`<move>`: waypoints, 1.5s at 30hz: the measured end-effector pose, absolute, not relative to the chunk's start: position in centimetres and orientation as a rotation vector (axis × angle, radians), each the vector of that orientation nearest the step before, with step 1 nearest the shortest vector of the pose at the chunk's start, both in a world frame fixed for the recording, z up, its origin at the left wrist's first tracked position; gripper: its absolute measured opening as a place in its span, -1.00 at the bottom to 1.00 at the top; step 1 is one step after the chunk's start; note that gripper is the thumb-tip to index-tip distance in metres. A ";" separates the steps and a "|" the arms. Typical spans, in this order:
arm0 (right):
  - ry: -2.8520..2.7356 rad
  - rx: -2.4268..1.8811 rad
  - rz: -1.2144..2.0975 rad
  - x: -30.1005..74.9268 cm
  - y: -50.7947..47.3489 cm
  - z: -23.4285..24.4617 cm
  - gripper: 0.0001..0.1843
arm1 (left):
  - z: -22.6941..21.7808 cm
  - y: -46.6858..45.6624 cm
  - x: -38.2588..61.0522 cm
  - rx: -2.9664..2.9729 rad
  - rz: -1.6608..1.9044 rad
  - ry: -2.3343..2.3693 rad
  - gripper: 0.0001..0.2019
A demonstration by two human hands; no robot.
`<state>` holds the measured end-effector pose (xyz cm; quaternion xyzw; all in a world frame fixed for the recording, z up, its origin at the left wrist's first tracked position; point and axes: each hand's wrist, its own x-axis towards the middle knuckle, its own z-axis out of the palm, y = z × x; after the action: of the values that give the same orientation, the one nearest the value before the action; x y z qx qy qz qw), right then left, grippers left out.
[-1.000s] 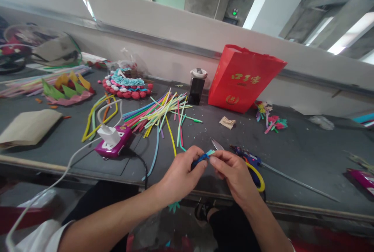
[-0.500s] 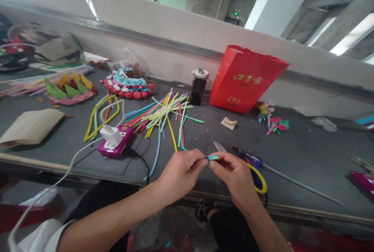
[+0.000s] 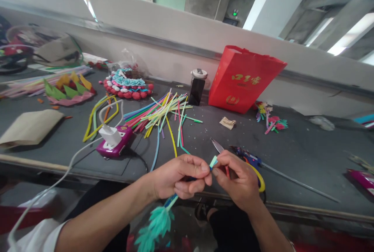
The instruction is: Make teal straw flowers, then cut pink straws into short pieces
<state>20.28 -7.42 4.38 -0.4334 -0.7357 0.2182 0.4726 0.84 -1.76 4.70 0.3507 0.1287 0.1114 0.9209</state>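
My left hand (image 3: 178, 176) is closed around a thin blue stem whose teal fringed flower (image 3: 156, 224) hangs below my wrist. My right hand (image 3: 236, 178) pinches the stem's light teal tip (image 3: 213, 161) between thumb and forefinger, touching the left fingers. Both hands hover over the near edge of the dark table (image 3: 306, 154). Scissors (image 3: 217, 146) with a yellow handle lie just behind my right hand, partly hidden by it.
A pile of coloured strips (image 3: 159, 113) lies mid-table. A purple power strip (image 3: 115, 142) with a white plug and cable sits left. Behind stand a red bag (image 3: 244, 78), a dark jar (image 3: 197, 86) and a foam flower cake (image 3: 127, 84). A glue gun (image 3: 248, 157) lies right.
My left hand has turned and dropped slightly, so the teal flower on the stem now hangs into view below it. The right hand stays pinched on the tip.
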 end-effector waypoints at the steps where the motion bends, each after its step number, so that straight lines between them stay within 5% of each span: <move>1: -1.789 -1.065 0.575 20.3 -7.3 4.3 -0.90 | 4.6 -1.8 0.9 0.729 0.241 0.273 -0.80; 20: -1.403 -1.347 0.888 19.3 -6.4 3.0 -0.89 | 4.4 -3.1 2.2 1.808 0.936 0.900 -0.87; 37: -1.570 -0.842 0.792 19.6 -7.2 3.6 -0.88 | 4.7 -3.0 1.5 0.630 0.253 0.229 -0.82; 45: -1.409 -1.286 0.701 19.0 -6.8 2.7 -0.88 | 4.0 -2.9 2.5 1.310 0.816 0.741 -0.77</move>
<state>18.97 -6.81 2.71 -0.5379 -0.5894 0.2931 0.5267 2.50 -2.95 4.00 0.5778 0.3268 0.3600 0.6555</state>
